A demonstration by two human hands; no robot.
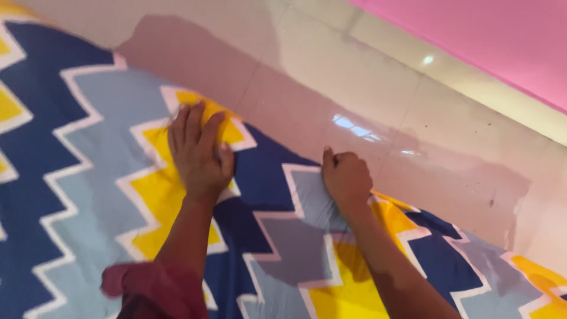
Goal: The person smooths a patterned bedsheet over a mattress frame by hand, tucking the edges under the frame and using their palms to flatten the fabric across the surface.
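My left hand (pixel 198 150) lies flat, fingers spread, pressing on the zigzag-patterned sheet (pixel 88 195) spread over the glossy tiled floor (pixel 366 88). My right hand (pixel 345 177) is clenched on the sheet's edge. A pink wall (pixel 490 35) stands beyond.

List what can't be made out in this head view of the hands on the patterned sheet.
- Right hand: fingers curled under at the sheet edge, so whether it pinches cloth is hidden.
- Left hand: its palm, pressed flat, hides the cloth beneath.
- Sheet: cut off by the left and bottom edges.
- What lies under the sheet: covered.
- Red sleeve: blurred, cut off at the bottom.
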